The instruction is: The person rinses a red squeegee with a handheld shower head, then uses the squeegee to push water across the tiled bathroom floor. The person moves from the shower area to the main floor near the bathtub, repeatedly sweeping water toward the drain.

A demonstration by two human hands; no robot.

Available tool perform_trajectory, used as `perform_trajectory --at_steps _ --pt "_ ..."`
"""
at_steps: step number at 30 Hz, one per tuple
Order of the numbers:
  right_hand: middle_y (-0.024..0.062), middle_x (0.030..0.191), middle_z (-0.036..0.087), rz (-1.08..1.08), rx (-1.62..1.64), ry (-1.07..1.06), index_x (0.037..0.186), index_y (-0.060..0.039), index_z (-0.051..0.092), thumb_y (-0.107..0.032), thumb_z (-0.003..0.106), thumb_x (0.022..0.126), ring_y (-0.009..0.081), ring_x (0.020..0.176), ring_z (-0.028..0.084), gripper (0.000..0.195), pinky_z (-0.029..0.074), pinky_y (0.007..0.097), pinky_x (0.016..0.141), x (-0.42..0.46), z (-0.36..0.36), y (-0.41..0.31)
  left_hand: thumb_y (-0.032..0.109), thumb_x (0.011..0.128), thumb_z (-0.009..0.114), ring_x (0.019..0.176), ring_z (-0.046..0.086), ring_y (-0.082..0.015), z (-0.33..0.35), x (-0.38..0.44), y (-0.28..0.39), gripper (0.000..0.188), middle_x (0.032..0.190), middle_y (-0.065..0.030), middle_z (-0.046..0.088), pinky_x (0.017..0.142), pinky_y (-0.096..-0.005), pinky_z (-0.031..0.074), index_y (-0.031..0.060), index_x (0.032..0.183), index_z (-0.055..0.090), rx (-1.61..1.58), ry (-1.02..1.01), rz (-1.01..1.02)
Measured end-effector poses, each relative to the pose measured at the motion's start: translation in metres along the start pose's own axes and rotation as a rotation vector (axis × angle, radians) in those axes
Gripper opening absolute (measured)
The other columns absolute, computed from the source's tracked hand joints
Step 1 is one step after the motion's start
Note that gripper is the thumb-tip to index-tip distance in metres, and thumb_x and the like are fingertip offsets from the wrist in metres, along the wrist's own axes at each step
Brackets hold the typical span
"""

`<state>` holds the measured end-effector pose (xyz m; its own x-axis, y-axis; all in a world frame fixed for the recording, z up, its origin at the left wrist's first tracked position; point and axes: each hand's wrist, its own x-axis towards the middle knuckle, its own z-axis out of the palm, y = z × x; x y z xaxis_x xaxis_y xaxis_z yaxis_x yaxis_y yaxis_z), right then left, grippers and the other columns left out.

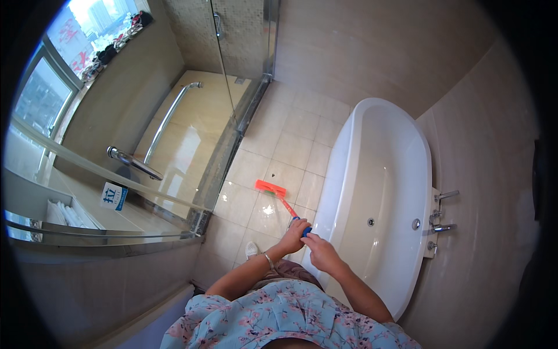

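Note:
My left hand (294,235) and my right hand (323,253) are close together on the blue grip (306,231) of a long-handled floor-cleaning tool. Its red shaft (288,208) slants down and away to a wide red-orange head (269,187), with a bit of green showing under it. The head is over the pale floor tiles (287,147), and whether it touches them is hard to tell. Just beyond the head lies a small dark speck (273,175) on the tiles. Much of the grip is hidden by my fingers.
A white bathtub (352,144) with metal taps (444,227) runs along my right side. To the left, a glass shower enclosure has a dark raised sill (237,139) and a metal door handle (170,115). My shoe (251,249) stands on the floor, where bright reflections show.

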<state>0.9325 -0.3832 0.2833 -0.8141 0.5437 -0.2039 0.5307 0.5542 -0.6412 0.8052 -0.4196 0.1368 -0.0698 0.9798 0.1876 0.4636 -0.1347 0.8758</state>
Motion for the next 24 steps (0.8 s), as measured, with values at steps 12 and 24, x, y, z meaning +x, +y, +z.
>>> perform_trajectory --at_steps 12,24 --pt "0.0223 0.086 0.054 0.229 -0.147 0.083 0.097 0.0071 0.047 -0.004 0.045 0.076 0.0369 0.067 0.059 0.024 0.049 0.0447 0.058 0.089 0.092 0.027 0.004 0.069 0.061 0.11 0.041 -0.0386 -0.015 0.013 -0.093 0.033 0.117 -0.0214 0.044 0.094 -0.0399 0.034 0.0077 0.099 0.049 0.036 0.099 -0.077" --pt "0.0189 0.09 0.051 0.219 -0.135 -0.134 0.097 0.0035 0.046 0.0 0.049 0.067 0.0375 0.073 0.057 0.03 0.046 0.0473 0.064 0.013 0.043 0.025 0.006 0.063 0.063 0.102 0.044 -0.034 0.01 -0.01 -0.016 0.03 0.093 -0.0137 0.049 0.097 -0.0461 0.027 0.0065 0.089 0.049 0.049 0.003 -0.027"
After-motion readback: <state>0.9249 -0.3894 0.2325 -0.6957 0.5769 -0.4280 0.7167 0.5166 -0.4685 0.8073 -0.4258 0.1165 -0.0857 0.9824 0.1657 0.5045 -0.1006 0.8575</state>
